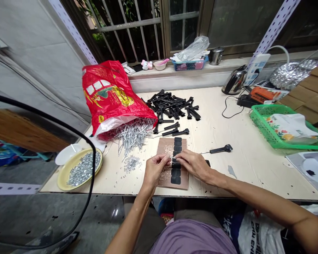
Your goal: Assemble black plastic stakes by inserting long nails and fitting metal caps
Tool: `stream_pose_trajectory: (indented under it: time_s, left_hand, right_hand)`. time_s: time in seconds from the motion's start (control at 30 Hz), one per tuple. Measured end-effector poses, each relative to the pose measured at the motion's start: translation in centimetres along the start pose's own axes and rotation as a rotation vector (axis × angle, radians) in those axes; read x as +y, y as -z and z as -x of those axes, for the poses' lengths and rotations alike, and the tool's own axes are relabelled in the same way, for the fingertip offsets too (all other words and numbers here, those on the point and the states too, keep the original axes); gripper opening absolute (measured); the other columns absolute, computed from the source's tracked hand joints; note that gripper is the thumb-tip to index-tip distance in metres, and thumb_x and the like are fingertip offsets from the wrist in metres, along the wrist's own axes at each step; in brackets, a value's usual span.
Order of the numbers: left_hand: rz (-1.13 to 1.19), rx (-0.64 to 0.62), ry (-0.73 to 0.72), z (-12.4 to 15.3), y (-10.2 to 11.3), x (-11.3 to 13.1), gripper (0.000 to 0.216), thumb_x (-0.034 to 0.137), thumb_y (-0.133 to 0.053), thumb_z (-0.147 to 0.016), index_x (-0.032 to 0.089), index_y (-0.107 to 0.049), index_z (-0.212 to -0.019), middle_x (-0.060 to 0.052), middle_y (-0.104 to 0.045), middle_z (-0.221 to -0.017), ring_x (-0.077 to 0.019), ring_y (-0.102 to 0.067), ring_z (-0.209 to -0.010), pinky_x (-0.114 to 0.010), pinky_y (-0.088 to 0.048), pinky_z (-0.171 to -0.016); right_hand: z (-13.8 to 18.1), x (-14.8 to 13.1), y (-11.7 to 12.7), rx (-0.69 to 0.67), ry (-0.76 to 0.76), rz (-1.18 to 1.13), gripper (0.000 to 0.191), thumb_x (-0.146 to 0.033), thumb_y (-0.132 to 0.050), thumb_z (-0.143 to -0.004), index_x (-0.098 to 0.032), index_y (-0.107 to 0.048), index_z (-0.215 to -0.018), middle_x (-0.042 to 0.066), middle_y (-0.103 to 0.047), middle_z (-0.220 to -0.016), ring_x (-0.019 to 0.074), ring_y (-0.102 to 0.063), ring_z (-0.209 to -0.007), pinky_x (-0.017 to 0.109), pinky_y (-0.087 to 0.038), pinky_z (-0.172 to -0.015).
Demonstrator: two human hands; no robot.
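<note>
My left hand (157, 170) is closed in a pinch above a brown board (180, 184); what lies between its fingertips is too small to make out. Facing it, my right hand (195, 165) has its fingers curled down over the board. The end of a black plastic handle (207, 163) shows beyond that hand, the rest being hidden under it. A column of black pads (176, 173) runs along the board, beside scattered pale specks. Just right of my hands, another black handle (220, 149) with a thin metal rod lies on the table.
A red plastic bag (113, 95) spills metal pins (134, 135). Small metal pieces fill a yellow bowl (98, 165) and lie in a loose heap (131, 163). Black handles (172, 104) are piled behind. At right stand a green basket (270, 132) and a kettle (234, 81).
</note>
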State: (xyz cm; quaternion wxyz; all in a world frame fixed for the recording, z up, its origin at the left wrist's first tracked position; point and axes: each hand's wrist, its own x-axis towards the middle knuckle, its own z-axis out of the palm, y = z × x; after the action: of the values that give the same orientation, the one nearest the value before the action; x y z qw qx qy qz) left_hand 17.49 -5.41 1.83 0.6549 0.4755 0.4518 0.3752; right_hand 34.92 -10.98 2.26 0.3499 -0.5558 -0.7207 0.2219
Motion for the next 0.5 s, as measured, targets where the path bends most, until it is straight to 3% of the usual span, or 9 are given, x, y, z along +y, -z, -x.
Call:
stream_pose_trajectory:
  time_s: [0.13,0.23,0.4,0.5]
  left_hand:
    - [-0.049,-0.002,0.001,-0.1,0.1,-0.2,0.027,0.035,-0.075,-0.066,0.011,-0.071,-0.078,-0.003,-0.068,-0.068,-0.0095,-0.059,-0.062,-0.020,-0.048,-0.064]
    - [-0.052,-0.028,0.025,-0.2,0.0,-0.3,0.029,0.037,-0.074,-0.067,0.011,-0.071,-0.079,-0.004,-0.067,-0.070,-0.0096,-0.059,-0.063,-0.021,-0.048,-0.065]
    - [-0.079,-0.002,0.037,0.0,0.5,-0.5,0.052,0.045,-0.067,-0.073,0.015,-0.062,-0.116,-0.004,-0.066,-0.086,-0.0089,-0.055,-0.059,-0.021,-0.047,-0.057]
    - [-0.260,0.043,-0.034,0.5,1.2,-1.1,0.056,0.049,-0.060,-0.077,0.017,-0.057,-0.123,-0.004,-0.065,-0.084,-0.0090,-0.051,-0.053,-0.021,-0.042,-0.049]
  right_hand:
    - [0.2,0.1,-0.1,-0.004,-0.058,-0.120,0.017,-0.027,-0.046,-0.093,-0.021,-0.062,-0.097,0.002,-0.065,-0.090,0.0145,-0.060,-0.082,0.026,-0.045,-0.074]
    - [0.4,0.3,0.0,0.040,-0.031,-0.031,0.017,-0.029,-0.047,-0.093,-0.020,-0.062,-0.095,0.003,-0.062,-0.091,0.0144,-0.059,-0.082,0.025,-0.045,-0.073]
    - [-0.1,3.0,0.8,0.080,0.034,0.206,0.022,-0.031,-0.043,-0.095,-0.021,-0.062,-0.100,0.004,-0.059,-0.094,0.0141,-0.058,-0.083,0.025,-0.046,-0.069]
    - [-1.4,5.5,1.8,0.087,0.043,0.328,0.021,-0.029,-0.044,-0.095,-0.019,-0.063,-0.095,0.005,-0.059,-0.092,0.0153,-0.055,-0.083,0.026,-0.046,-0.066]
